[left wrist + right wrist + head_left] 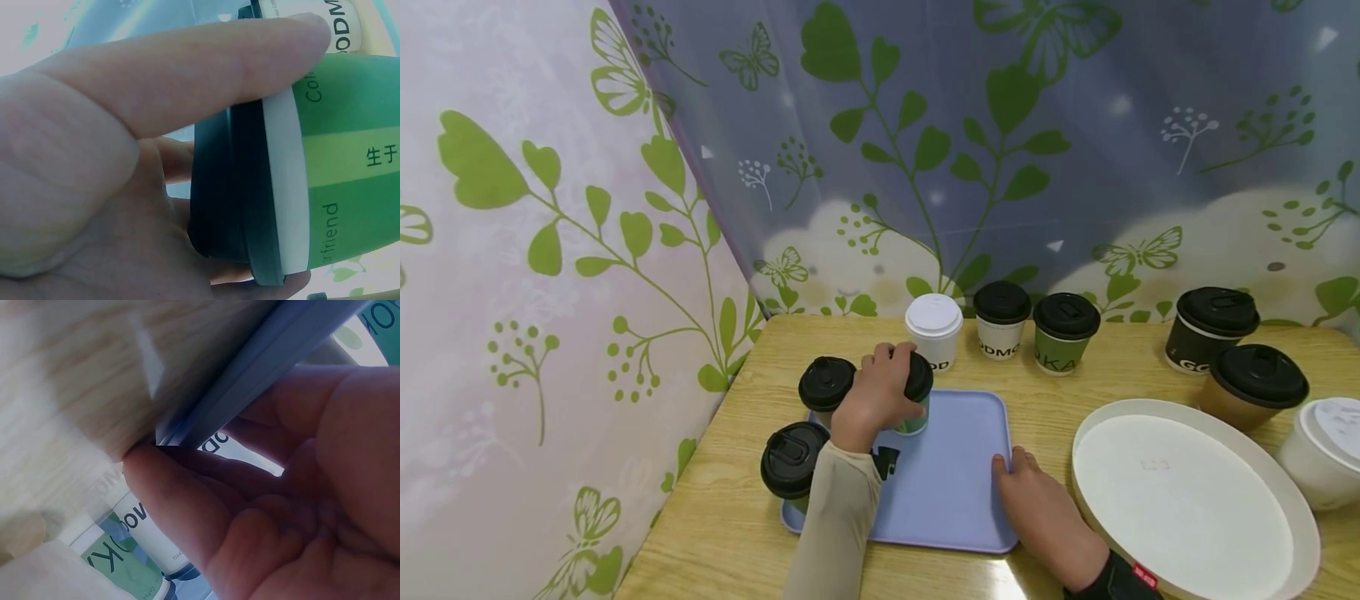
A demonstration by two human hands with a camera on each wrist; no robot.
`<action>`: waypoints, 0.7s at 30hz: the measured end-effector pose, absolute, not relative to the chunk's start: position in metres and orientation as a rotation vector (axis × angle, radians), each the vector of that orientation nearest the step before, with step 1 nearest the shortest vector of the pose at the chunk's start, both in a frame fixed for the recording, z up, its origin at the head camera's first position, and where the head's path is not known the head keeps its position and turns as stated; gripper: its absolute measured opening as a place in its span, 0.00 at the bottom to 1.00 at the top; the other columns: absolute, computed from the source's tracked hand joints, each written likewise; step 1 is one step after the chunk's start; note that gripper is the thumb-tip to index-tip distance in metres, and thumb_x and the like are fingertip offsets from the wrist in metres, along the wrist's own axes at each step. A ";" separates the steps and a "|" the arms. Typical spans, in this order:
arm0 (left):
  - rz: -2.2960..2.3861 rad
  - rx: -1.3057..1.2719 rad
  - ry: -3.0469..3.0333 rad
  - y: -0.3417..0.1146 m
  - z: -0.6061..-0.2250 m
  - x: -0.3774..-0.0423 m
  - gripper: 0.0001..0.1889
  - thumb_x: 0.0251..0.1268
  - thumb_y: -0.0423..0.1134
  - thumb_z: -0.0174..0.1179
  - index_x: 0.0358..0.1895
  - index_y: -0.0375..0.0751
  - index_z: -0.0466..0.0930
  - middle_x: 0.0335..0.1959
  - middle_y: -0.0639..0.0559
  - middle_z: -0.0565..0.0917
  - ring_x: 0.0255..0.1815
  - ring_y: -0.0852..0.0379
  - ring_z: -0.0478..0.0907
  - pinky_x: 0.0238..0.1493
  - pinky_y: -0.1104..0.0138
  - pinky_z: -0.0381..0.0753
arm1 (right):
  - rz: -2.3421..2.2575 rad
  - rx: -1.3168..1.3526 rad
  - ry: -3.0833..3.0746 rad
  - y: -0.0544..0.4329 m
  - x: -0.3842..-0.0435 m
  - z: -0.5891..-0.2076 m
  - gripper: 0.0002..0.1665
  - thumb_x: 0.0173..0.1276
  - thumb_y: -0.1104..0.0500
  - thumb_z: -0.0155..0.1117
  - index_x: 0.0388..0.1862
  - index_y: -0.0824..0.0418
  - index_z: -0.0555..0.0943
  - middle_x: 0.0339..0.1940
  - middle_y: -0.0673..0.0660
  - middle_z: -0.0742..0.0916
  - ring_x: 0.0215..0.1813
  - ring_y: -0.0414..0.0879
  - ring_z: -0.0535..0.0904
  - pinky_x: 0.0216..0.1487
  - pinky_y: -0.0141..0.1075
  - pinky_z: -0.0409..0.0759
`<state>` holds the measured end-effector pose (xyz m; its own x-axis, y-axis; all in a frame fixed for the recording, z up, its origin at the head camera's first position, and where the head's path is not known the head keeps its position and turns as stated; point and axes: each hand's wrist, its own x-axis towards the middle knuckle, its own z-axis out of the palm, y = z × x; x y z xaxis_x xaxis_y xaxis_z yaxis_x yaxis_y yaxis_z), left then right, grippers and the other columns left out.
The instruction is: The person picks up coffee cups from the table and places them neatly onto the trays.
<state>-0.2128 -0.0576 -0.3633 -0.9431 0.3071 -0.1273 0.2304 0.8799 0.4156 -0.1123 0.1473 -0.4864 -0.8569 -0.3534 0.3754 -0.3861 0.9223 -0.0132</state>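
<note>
My left hand (876, 396) grips a green paper cup (350, 156) by its black lid (231, 187) from above, thumb along one side and fingers round the other. The cup stands upright over the far part of a lavender tray (951, 475). Along the tray's left side are two more black-lidded cups, a farther one (827, 383) and a nearer one (793, 458), partly behind my left arm. At the tray's right edge, my right hand (1048, 512) holds the rim (250, 375) between thumb and fingers.
Behind the tray stand a white-lidded cup (933, 333), a white cup with black lid (1002, 321) and a green cup (1063, 333). A round white tray (1187, 492) lies right, with a black cup (1210, 329), brown cup (1251, 387) and white cup (1326, 450) beside it.
</note>
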 end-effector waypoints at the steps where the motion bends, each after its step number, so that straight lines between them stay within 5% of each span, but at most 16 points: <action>1: 0.603 0.412 2.860 -0.058 -0.363 -0.213 0.46 0.62 0.40 0.76 0.80 0.42 0.59 0.77 0.33 0.60 0.76 0.32 0.58 0.72 0.41 0.62 | 0.121 0.541 -2.704 0.147 -0.112 -0.486 0.15 0.59 0.76 0.66 0.46 0.73 0.85 0.43 0.78 0.83 0.43 0.66 0.86 0.28 0.51 0.84; 21: 0.564 0.409 2.857 -0.058 -0.366 -0.217 0.48 0.62 0.43 0.76 0.82 0.44 0.56 0.79 0.35 0.58 0.78 0.33 0.57 0.75 0.42 0.59 | 0.085 0.539 -2.662 0.147 -0.112 -0.488 0.13 0.59 0.75 0.67 0.45 0.73 0.85 0.41 0.77 0.84 0.41 0.65 0.86 0.27 0.50 0.84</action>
